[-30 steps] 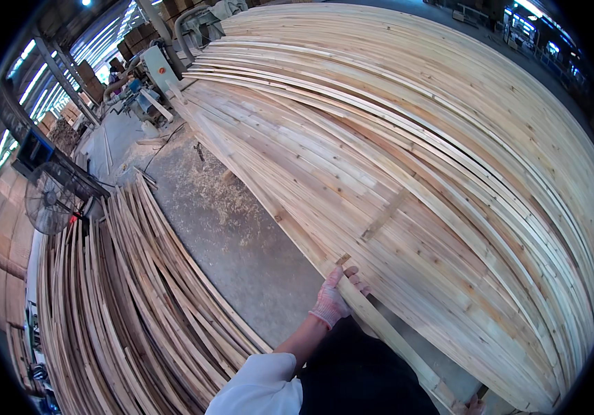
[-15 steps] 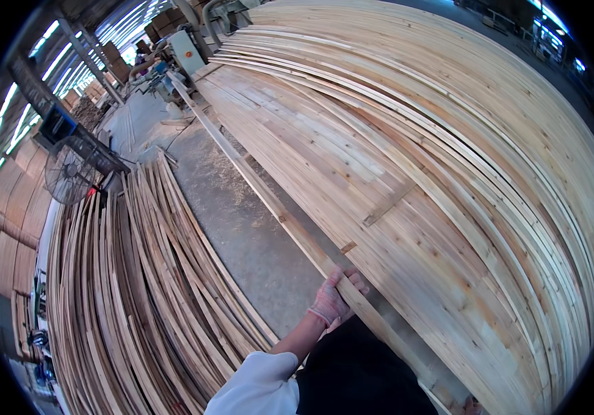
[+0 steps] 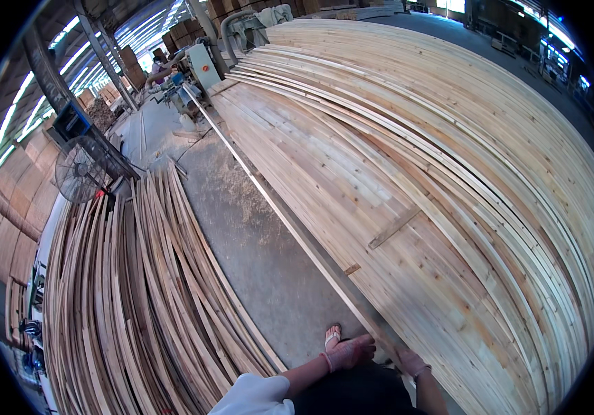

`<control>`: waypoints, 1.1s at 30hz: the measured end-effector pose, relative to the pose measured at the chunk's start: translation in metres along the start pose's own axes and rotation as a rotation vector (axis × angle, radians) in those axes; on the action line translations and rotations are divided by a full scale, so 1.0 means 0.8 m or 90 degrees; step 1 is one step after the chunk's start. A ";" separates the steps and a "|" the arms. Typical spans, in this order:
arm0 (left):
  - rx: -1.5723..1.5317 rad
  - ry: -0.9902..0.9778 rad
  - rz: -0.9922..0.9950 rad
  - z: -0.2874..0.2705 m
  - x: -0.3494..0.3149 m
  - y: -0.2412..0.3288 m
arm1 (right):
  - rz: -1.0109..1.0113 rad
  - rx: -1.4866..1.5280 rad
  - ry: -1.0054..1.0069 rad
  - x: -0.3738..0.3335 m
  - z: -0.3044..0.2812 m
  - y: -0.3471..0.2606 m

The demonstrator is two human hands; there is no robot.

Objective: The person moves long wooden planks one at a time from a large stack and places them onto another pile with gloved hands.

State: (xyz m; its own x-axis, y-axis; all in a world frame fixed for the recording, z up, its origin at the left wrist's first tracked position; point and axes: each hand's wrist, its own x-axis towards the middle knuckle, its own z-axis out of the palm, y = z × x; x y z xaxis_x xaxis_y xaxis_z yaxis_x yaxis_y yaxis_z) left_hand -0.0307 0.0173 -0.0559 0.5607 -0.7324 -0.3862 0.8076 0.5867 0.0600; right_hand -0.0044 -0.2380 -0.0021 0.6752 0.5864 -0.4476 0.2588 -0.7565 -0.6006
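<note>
A long, pale wooden strip (image 3: 290, 225) runs from low in front of me toward the machine at the far end, beside the large panel stack. My right hand (image 3: 413, 363), in a pinkish work glove, closes around its near end. Just to the left, my gloved left hand (image 3: 352, 351) lies against the strip's left side with its fingers curled at the edge; its fingertips are partly blurred. The strip shows a narrow bright edge along its length. Below my hands its near end is hidden by my arm and dark clothing.
A wide stack of pale boards (image 3: 449, 277) fills the right side. Many thin strips (image 3: 124, 290) lie piled at left. Sawdust (image 3: 238, 187) covers part of the concrete floor (image 3: 248, 270) between them. A fan (image 3: 81, 169) stands by a pillar, and a machine (image 3: 203, 68) is far ahead.
The strip has turned from its broad face to a narrow edge. My left hand has moved down along it and no longer wraps over its top. My right hand has come into fuller view.
</note>
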 end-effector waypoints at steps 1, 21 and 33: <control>0.080 0.208 -0.042 -0.005 0.002 -0.010 | 0.024 -0.014 -0.017 0.013 -0.011 -0.028; 0.090 0.148 0.238 0.149 -0.025 0.079 | 0.471 -0.250 0.374 -0.532 -0.014 0.170; 0.216 0.137 0.098 0.152 -0.063 0.101 | 0.726 -0.025 0.392 -0.511 -0.050 0.053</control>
State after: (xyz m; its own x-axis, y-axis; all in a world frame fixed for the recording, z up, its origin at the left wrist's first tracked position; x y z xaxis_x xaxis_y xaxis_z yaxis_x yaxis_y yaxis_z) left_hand 0.0289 0.0597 0.0803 0.6571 -0.5358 -0.5302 0.7524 0.5096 0.4175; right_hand -0.2414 -0.5217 0.1819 0.7284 -0.6120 -0.3079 -0.6569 -0.7516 -0.0601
